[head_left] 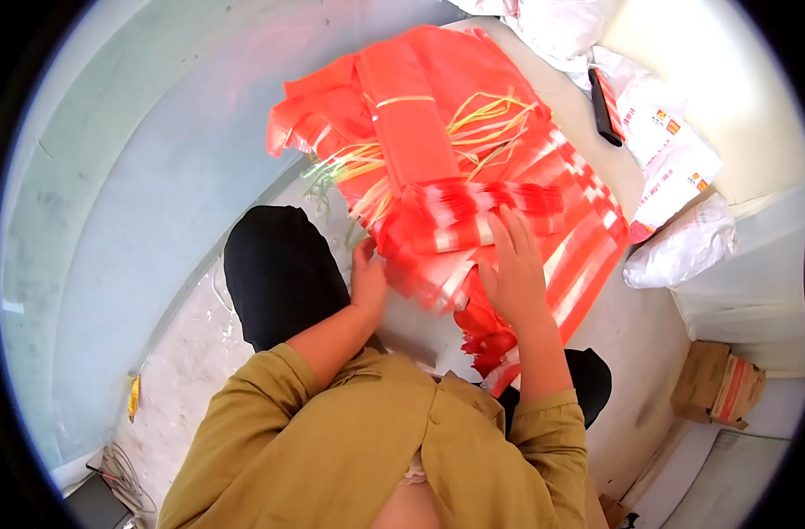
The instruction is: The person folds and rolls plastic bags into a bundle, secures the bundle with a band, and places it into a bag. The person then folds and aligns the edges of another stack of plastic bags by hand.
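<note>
A broad pile of red plastic bags (pixel 420 62) with white-striped parts lies in front of my knees. On top is a folded bundle of red-and-white bags (pixel 473 207). My right hand (pixel 514 269) rests on this bundle, fingers stretched out and thumb apart. My left hand (pixel 368 280) is at the near left edge of the bags, its fingers curled against the red plastic, which is blurred there. Part of the left fingertips is hard to make out. Yellow-green plastic strips (pixel 491 119) lie across the pile on both sides of a long folded red band.
A black-handled tool (pixel 605 115) lies at the right edge of the work surface. White printed sacks (pixel 671 163) stand beyond it. A cardboard box (pixel 718 383) is on the floor at right. A yellow object (pixel 134 398) and cables (pixel 120 476) lie at left.
</note>
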`<act>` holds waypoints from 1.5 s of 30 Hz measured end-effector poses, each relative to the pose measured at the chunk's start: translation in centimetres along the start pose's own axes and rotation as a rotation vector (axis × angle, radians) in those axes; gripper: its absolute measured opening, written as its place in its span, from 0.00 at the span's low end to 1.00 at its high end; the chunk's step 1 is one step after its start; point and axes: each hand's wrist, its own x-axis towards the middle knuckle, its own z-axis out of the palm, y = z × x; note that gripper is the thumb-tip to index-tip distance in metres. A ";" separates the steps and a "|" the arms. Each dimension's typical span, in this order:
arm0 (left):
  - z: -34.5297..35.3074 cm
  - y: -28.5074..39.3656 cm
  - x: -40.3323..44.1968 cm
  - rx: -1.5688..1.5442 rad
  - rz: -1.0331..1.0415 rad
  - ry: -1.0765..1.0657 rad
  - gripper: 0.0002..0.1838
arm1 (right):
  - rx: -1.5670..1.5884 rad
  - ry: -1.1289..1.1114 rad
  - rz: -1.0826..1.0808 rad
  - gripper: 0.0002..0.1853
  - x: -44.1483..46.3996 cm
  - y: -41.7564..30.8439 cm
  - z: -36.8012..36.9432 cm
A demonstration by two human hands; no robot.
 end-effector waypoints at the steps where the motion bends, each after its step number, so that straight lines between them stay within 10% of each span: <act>1: -0.4 -0.2 0.4 -0.012 0.007 -0.012 0.21 | -0.029 0.020 -0.025 0.32 1.1 0.5 0.3; 25: -0.6 1.3 -0.4 -0.111 -0.442 -0.177 0.36 | 0.009 -0.314 0.123 0.41 0.0 0.4 3.2; 45: -2.3 8.3 -3.3 -0.018 -0.482 -0.450 0.18 | -0.053 -0.107 -0.109 0.35 -3.0 -3.7 6.3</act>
